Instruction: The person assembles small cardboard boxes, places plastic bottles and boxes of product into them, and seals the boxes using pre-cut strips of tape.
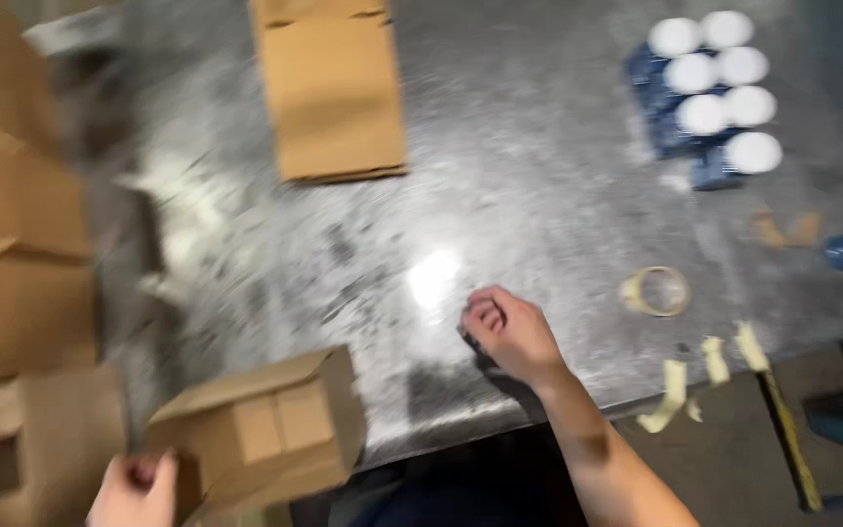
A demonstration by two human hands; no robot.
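My left hand [134,490] is at the bottom left, gripping the near corner of a small brown cardboard box [265,427] with open flaps, held tilted at the table's front edge. My right hand [509,332] rests on the metal table [500,195] near the front edge, fingers curled over a small dark object that is mostly hidden beneath them. The view is blurred by motion.
A flat folded cardboard box [332,88] lies at the back centre. Several blue containers with white lids [719,88] stand at the back right. A tape roll [656,291] and tape strips [704,366] lie at the right. Stacked cardboard boxes [17,254] fill the left.
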